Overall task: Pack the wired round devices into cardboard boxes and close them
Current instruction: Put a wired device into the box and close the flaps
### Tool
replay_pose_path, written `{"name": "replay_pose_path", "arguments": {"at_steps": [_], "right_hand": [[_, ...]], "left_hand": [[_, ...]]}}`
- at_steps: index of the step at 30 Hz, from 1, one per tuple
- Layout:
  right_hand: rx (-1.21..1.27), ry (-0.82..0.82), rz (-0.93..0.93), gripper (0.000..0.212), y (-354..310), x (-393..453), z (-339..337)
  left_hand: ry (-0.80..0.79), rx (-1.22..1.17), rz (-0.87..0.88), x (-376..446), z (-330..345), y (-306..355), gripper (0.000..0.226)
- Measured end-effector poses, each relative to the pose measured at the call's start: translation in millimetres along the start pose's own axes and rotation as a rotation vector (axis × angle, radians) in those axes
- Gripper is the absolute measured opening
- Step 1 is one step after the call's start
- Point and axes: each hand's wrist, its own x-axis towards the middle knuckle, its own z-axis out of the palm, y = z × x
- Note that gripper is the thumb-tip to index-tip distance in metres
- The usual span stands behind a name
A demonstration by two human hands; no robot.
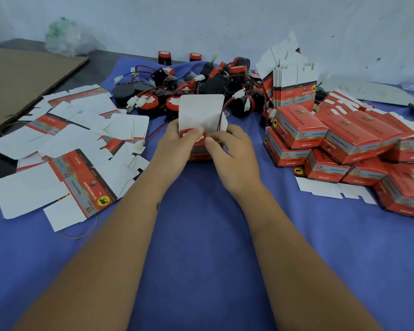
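Both hands meet at the centre of the bench [201, 223], around one open cardboard box [197, 152] that stands on the blue cloth. Its white lid flap [201, 113] rises straight toward 12 o'clock, so the box's long axis runs upright and its mouth faces the person. The left hand [177, 144] grips the box at its 9 o'clock side, thumb over the red top of the round device [189, 134] sitting in the mouth. The right hand [230, 151] pinches at the 3 o'clock edge, and the device's red wire [221, 118] loops up just beyond it. The right hand is nearer the wire, so tucking it in looks like its job before the flap folds toward 6 o'clock. Loose devices [189, 84] lie heaped at 12 o'clock, flat blanks [77, 144] at 9, closed boxes [339, 144] at 3.
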Motion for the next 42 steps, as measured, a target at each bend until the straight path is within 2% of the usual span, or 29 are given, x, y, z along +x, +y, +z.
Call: {"name": "replay_pose_path", "arguments": {"at_steps": [3, 7, 9, 11, 13, 16, 20, 22, 24, 27, 30, 36, 42], "right_hand": [[0.277, 0.107, 0.06, 0.012, -6, -1, -1], [0.649, 0.278, 0.367, 0.008, -3, 8, -11], [0.873, 0.255, 0.517, 0.026, 0, 14, -15], [0.993, 0.223, 0.555, 0.037, 2, 17, -20], [1.027, 0.219, 0.471, 0.023, 0, 18, -24], [0.905, 0.267, 0.31, 0.017, -8, 15, -27], [0.396, 0.34, 0.055, 0.02, -18, 12, -21], [0.228, 0.339, -0.061, 0.02, -26, 8, -15], [0.172, 0.307, -0.161, 0.02, -32, 2, -10], [0.286, 0.159, -0.258, 0.022, -40, -7, -4], [0.303, 0.143, -0.229, 0.028, -39, -8, -2], [0.063, 0.315, -0.074, 0.015, -16, 3, -7], [-0.138, 0.264, -0.05, 0.037, 2, 7, -9]], "left_hand": [[0.081, 0.07, 0.038, -1, 1, -2, 0.03], [0.073, 0.07, 0.009, -1, -1, -3, 0.026], [0.029, 0.08, 0.01, -1, 0, -3, 0.029], [0.003, 0.096, 0.017, -2, 1, -2, 0.03], [0.001, 0.122, 0.023, -2, 1, -2, 0.028], [0.023, 0.2, 0.039, -3, 2, -2, 0.027], [0.043, 0.287, 0.091, -2, 4, -6, 0.024], [0.051, 0.302, 0.101, -2, 5, -6, 0.025], [0.066, 0.314, 0.114, -1, 7, -6, 0.025], [0.097, 0.339, 0.119, -2, 7, -5, 0.024], [0.094, 0.293, 0.101, -4, 7, -5, 0.029], [0.072, 0.275, 0.121, -5, 7, -4, 0.026], [0.148, 0.273, 0.129, -3, 9, -4, 0.022]]}}
